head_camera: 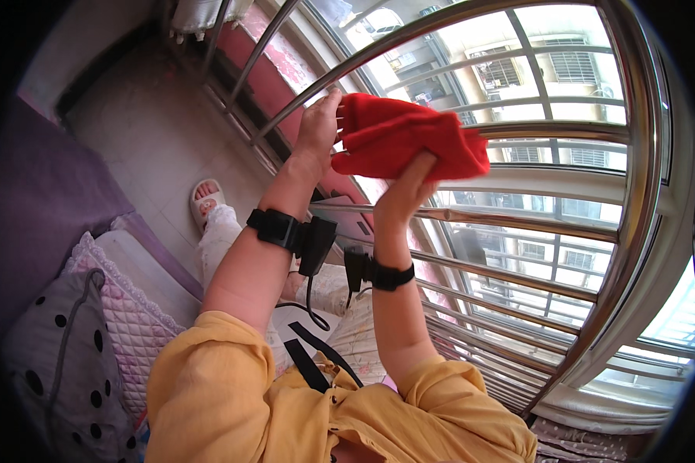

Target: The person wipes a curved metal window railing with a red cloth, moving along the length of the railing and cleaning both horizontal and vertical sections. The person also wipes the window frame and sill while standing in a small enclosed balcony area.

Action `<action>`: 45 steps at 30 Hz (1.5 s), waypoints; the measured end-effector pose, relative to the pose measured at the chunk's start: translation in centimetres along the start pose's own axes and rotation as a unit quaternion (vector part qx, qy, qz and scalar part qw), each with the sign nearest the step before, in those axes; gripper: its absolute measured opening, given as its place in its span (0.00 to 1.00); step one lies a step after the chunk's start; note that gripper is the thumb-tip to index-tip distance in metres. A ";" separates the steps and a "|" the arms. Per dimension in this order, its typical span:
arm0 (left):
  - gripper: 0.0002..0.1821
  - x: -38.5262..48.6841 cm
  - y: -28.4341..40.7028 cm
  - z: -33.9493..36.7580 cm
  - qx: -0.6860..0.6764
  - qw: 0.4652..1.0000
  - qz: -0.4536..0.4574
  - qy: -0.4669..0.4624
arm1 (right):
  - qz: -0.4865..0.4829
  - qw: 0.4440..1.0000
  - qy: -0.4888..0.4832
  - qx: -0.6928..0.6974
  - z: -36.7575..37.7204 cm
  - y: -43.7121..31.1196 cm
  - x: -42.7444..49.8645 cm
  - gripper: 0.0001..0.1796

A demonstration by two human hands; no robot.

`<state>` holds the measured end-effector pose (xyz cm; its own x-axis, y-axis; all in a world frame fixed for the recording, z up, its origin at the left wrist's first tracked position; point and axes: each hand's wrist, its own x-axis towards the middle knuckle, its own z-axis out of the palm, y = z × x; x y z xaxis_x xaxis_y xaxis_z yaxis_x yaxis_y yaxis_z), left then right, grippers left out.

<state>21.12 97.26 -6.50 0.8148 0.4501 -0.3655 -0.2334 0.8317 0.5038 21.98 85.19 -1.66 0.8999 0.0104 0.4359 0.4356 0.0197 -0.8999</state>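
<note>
A folded red cloth is stretched between my two hands in front of the metal window railing. At its left edge, my left hand has its palm turned towards the cloth, and the fingers are mostly hidden by it; the grip there is not clear. My right hand pinches the lower right part of the cloth, with the thumb on top and the other fingers behind. Each forearm wears a black strap with a black device and a cable.
Horizontal metal rails run along the window on the right. At lower left lie a grey pillow with black dots and a quilted, lace-edged cover. Tiled floor shows at upper left, with my sandalled foot on it.
</note>
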 end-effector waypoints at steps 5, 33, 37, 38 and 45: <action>0.22 -0.2 1.1 -0.3 0.006 1.000 0.028 0.012 | -0.099 0.994 -0.002 -0.035 -2.9 -2.8 -3.2 0.22; 0.19 0.7 3.6 -2.8 -0.273 0.953 0.129 -0.028 | -0.097 0.975 -0.191 0.054 13.5 4.1 3.4 0.20; 0.20 0.8 3.5 -2.7 -0.183 0.975 0.114 0.047 | -0.062 0.978 -0.198 0.022 13.3 5.3 2.3 0.21; 0.20 0.8 3.4 -2.7 -0.152 0.979 0.129 0.048 | -0.048 0.979 -0.197 0.026 13.3 5.5 2.0 0.21; 0.21 0.8 3.2 -2.7 -0.058 0.983 0.141 0.102 | -0.034 0.980 -0.197 -0.017 13.3 7.6 1.1 0.24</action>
<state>19.60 101.13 -7.25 0.5883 0.7144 -0.3788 -0.5036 0.6902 0.5196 26.10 98.65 -7.86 0.7950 0.3948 0.4604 0.5007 0.0012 -0.8656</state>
